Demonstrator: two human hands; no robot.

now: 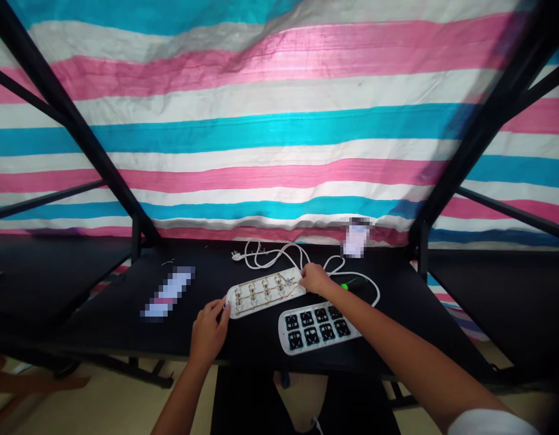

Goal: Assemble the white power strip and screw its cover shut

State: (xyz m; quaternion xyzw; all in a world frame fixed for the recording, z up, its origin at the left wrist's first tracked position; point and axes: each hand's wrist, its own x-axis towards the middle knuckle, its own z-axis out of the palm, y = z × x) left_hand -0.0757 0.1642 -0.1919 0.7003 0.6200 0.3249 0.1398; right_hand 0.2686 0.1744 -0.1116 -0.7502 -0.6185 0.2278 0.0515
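An opened white power strip housing [256, 293] lies on the black table with its metal contact strips and wires exposed. My left hand [209, 329] grips its left end between thumb and fingers. At the opposite end, my right hand [314, 280] is closed in a pinch beside the wires; what sits between the fingertips is hidden. Nearer to me lies the other housing half [312, 332], with rows of black socket inserts, partly covered by my right forearm. A white power cord [273, 264] loops behind the strip, ending in a plug [236, 256].
A tool with a green and black handle [356, 284] lies right of my right hand. Blurred-out flat items rest at the left [168, 294] and back right [356, 238]. Black metal frame bars [465, 151] slant up both sides, with a striped sheet [279, 133] behind.
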